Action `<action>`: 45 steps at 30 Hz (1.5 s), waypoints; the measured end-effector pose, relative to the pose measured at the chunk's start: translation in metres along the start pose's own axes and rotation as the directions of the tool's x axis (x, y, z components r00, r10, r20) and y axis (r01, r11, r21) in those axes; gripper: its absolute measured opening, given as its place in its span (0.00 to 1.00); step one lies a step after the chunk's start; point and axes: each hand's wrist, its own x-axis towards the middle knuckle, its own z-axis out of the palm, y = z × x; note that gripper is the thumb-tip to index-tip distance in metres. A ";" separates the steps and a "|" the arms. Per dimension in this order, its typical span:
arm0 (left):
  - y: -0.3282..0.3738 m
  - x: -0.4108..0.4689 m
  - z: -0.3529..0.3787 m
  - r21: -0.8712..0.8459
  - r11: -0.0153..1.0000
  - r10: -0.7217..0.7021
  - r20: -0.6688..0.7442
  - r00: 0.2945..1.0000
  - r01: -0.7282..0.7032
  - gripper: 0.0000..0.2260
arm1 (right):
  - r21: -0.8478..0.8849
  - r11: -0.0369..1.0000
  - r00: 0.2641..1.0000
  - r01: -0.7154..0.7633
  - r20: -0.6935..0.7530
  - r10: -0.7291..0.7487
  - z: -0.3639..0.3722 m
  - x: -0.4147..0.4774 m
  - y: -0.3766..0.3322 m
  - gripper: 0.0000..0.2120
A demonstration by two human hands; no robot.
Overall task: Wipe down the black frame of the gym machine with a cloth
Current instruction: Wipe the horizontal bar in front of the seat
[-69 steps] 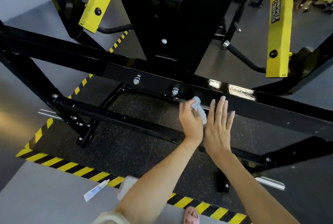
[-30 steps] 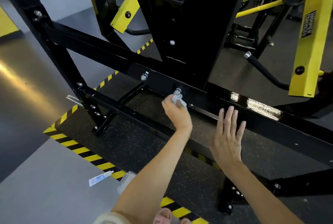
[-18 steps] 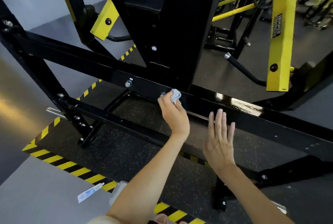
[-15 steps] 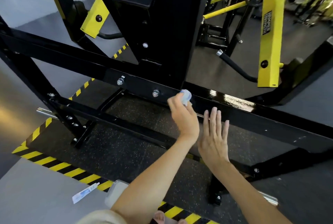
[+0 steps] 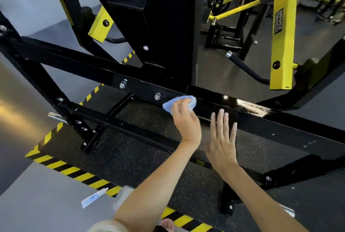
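A long black frame bar [image 5: 261, 121] of the gym machine runs across the view, sloping down to the right, glossy and wet-looking right of centre. My left hand [image 5: 186, 121] presses a small light-blue cloth [image 5: 179, 103] against the bar's front face, just right of a silver bolt [image 5: 157, 96]. My right hand [image 5: 222, 138] hovers flat beside it, fingers spread and pointing at the bar, holding nothing. A second bolt [image 5: 123, 83] sits further left on the bar.
A black upright pad column [image 5: 153, 26] rises behind the bar. Yellow lever arms [image 5: 283, 32] stand at the right and upper left. A lower black crossbar [image 5: 130, 127] lies over speckled rubber flooring edged with yellow-black hazard tape [image 5: 74, 174]. A small tube [image 5: 94, 197] and a clear container lie on the grey floor.
My left hand has slid the cloth to the right along the bar, away from the bolt, and the cloth now lies flatter. My right hand stays open beside it.
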 end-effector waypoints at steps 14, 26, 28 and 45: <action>0.013 -0.006 -0.013 -0.104 0.972 -0.192 0.177 0.965 0.212 0.06 | 0.127 0.991 0.998 0.048 -0.032 -0.045 -0.009 -0.001 0.000 0.43; -0.021 0.053 -0.098 -0.179 0.387 -0.568 0.726 0.387 0.904 0.09 | 0.919 0.351 0.984 -0.179 0.171 0.052 -0.031 0.024 -0.065 0.20; -0.020 0.056 -0.102 -0.158 0.366 -0.530 0.774 0.345 0.917 0.11 | 0.938 0.271 0.974 -0.216 0.225 0.000 -0.039 0.027 -0.069 0.22; -0.029 0.057 -0.116 0.019 0.518 -0.464 0.846 0.263 0.855 0.21 | 0.585 -0.345 0.645 -0.734 0.759 -0.085 -0.029 0.028 -0.060 0.14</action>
